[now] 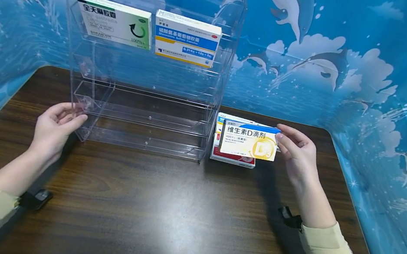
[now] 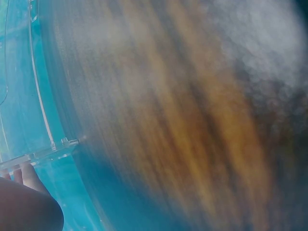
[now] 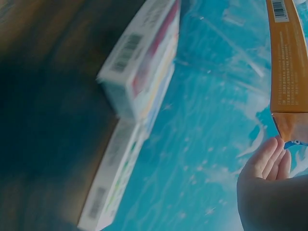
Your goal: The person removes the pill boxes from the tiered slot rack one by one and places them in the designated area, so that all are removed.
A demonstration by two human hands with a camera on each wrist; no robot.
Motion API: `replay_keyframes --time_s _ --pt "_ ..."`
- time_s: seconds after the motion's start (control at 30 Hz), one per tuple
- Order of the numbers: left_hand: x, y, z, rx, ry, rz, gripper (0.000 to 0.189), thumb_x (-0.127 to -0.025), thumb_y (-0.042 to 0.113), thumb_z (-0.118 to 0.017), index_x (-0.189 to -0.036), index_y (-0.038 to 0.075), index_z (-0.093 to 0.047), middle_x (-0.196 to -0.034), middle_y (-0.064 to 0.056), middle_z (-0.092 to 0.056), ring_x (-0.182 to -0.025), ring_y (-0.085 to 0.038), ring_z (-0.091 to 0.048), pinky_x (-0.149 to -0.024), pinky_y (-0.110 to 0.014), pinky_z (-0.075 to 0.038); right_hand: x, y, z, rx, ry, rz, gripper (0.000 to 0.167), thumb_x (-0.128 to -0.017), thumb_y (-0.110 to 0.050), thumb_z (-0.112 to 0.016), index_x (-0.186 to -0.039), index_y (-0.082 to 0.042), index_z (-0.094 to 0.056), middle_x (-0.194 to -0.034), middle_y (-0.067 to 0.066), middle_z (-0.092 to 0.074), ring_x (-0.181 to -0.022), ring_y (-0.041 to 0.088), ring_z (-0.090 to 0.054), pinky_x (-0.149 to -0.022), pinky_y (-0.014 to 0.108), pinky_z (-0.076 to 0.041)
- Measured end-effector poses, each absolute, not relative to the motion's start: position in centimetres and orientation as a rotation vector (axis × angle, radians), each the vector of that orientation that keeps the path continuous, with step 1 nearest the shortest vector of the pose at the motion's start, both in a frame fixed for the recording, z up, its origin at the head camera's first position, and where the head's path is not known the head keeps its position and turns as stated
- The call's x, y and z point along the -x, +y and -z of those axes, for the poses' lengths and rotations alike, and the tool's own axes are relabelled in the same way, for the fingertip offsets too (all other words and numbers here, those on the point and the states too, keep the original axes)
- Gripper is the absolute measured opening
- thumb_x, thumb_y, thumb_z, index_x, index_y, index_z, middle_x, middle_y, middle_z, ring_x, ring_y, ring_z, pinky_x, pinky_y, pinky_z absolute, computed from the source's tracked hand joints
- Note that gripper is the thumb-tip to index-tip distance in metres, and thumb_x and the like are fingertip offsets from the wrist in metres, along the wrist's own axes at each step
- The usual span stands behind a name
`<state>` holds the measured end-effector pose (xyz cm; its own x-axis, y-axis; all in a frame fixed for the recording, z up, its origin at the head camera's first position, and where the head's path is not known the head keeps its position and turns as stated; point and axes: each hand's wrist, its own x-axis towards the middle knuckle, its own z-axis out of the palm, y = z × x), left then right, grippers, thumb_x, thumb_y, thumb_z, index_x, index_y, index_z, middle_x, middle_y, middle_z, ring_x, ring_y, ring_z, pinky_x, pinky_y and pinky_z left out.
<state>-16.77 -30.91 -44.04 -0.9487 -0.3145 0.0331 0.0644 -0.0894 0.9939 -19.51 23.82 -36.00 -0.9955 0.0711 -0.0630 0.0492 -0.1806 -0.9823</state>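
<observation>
While the right grip (image 1: pixel 299 156) pinches a rectangular carton (image 1: pixel 249 140), woodgrain (image 1: pixel 159 208) gleams.

A blue backdrop (image 1: pixel 289 107) printed with grey-and-white dolphins (image 1: pixel 297 5) and white clouds (image 1: pixel 369 75) hangs behind a dark wood-grain surface (image 1: pixel 127 186) and runs along its left and right sides, creased at right. The surface has rounded far corners; a pale patch of glare (image 1: pixel 176 228) shines on its near middle.
</observation>
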Motion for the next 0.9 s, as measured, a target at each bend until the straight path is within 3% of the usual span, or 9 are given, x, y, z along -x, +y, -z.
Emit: replay_keyframes --time_s 0.4,0.9 --pt "16.9 -30.8 44.2 -0.265 -1.906 2.125 0.027 -0.096 -0.008 -0.069 -0.105 0.018 -0.068 -0.104 0.016 -0.071 -0.093 0.009 -0.069 -0.082 -0.001 -0.055 18.9 28.5 37.8 0.315 -1.915 -2.485 0.014 -0.098 -0.002 -0.075 -0.109 -0.01 -0.08 -0.112 -0.001 -0.075 -0.095 0.007 -0.077 -0.086 0.019 -0.064" --pt "16.9 -31.0 44.3 -0.227 -1.892 2.148 0.026 -0.097 -0.008 -0.07 -0.104 0.017 -0.067 -0.106 0.016 -0.072 -0.094 0.008 -0.069 -0.081 -0.001 -0.055 19.7 33.5 40.4 0.683 -1.802 -2.598 0.009 -0.097 -0.004 -0.077 -0.096 -0.013 -0.079 -0.095 -0.005 -0.079 -0.086 0.007 -0.078 -0.075 0.021 -0.066"
